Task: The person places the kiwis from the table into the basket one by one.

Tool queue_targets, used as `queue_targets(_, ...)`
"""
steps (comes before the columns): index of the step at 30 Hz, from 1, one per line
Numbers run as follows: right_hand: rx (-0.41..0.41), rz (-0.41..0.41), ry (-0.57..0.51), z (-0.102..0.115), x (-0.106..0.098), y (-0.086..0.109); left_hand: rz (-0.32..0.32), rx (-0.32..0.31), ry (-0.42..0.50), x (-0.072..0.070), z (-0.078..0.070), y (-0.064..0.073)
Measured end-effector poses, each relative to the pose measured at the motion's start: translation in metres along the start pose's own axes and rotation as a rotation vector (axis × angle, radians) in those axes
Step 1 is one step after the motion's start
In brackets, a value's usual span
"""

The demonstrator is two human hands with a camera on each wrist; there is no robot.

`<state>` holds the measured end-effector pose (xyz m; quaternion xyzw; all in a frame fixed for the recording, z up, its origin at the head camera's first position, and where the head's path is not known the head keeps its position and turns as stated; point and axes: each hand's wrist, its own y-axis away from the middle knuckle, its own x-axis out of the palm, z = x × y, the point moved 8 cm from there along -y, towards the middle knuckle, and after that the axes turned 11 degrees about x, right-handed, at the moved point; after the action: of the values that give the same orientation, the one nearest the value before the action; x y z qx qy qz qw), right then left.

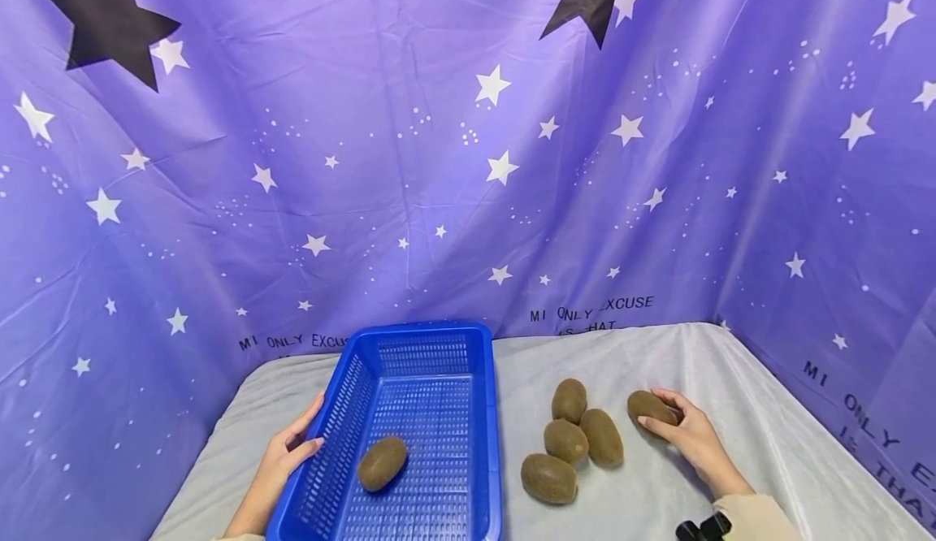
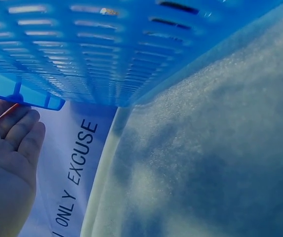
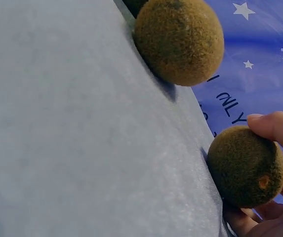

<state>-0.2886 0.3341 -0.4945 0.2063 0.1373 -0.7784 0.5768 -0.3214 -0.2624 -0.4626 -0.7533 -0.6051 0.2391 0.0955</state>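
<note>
A blue plastic basket [image 1: 486,443] with slotted walls stands on the cloth, and one brown kiwi [image 1: 382,464] lies inside it. My left hand [image 1: 288,443] holds the basket's left rim, thumb over the top edge and fingers along the outside. In the left wrist view, the fingers [image 2: 25,126] sit under the rim's lip. On the right, my right hand [image 1: 687,431] grips another kiwi [image 1: 643,411] between thumb and fingers. The right wrist view shows this held kiwi [image 3: 247,165] right at the cloth, the thumb on its top and fingers around its far side.
Several more kiwis [image 1: 566,441] lie in a loose cluster between the basket and my right hand. Pale grey cloth [image 1: 621,517] covers the table. A purple curtain [image 1: 409,159] with white stars and printed words hangs behind and at both sides.
</note>
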Motion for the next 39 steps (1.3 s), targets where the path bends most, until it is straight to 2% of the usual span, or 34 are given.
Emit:
queue_targets(9, -0.007, -0.069, 0.008, -0.001, -0.003, -0.001, 0.003, 0.038, -0.014, -0.001, -0.004, -0.001)
queue_targets(14, -0.013, -0.075, -0.013, -0.001, 0.001, -0.002, -0.015, 0.074, -0.024, -0.003, -0.006, 0.001)
queue_targets(23, -0.011, -0.101, 0.021, 0.001, -0.004, -0.002, -0.007, 0.027, 0.012, -0.001, -0.001, 0.0)
queue_targets(33, -0.016, -0.128, -0.018, 0.007, -0.009, -0.001, -0.022, 0.032, 0.052, 0.002, -0.002, -0.001)
queue_targets(39, -0.04, -0.123, -0.054, 0.015, -0.008, -0.003, -0.007, 0.12, 0.037, 0.002, -0.01, 0.0)
